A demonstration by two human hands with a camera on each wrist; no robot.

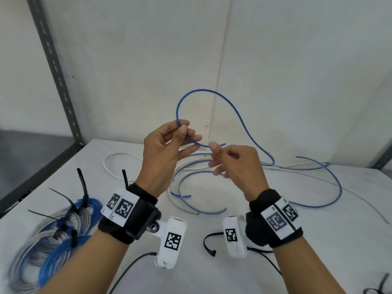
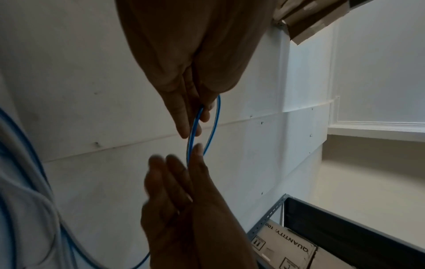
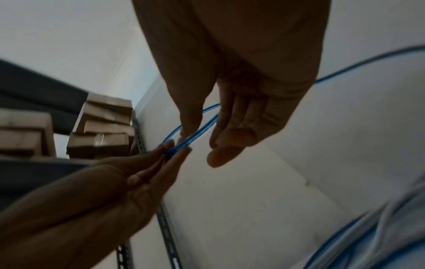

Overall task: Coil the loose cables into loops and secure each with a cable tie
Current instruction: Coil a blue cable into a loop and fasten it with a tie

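**Blue cable looped in air, L hand pinching it**

Worktop [image 1: 275, 240]: white surface filling lower half of head view, walls behind it, grey slotted rack upright at 10 o'clock.

Finished coils [image 1: 53, 236]: at 8 o'clock on worktop, blue and clear/grey bundles stacked together, each cinched w/ black ties, tails sticking up.

Loose cables [image 1: 331, 187]: several blue and white lengths sprawled across worktop from centre out to 3 o'clock, overlapping each other.

Blue cable [image 1: 203, 91]: lifted off worktop at centre, arcs up toward 12 o'clock in one open loop, then drops down at 2 o'clock to join the loose pile. Free end pokes out just past R thumb. In L wrist view two strands of it [image 2: 192, 138] run side by side between the hands.

Left hand [image 1: 164, 149]: raised just left of centre, thumb and forefinger pinching the cable where loop crosses; other fingers fanned out, relaxed.

Right hand [image 1: 235, 164]: raised just right of centre, near L hand. Fingers loosely bent, blurred. R wrist view shows thumb [image 3: 190, 116] and fingers on either side of the cable strand, fingertips apart; firm grip or not, cannot tell.

Spare black tie [image 1: 209, 244]: lies on worktop at 6 o'clock, between the wrists. Another dark tie [image 1: 379, 286] at 4 o'clock corner, partly cut off.
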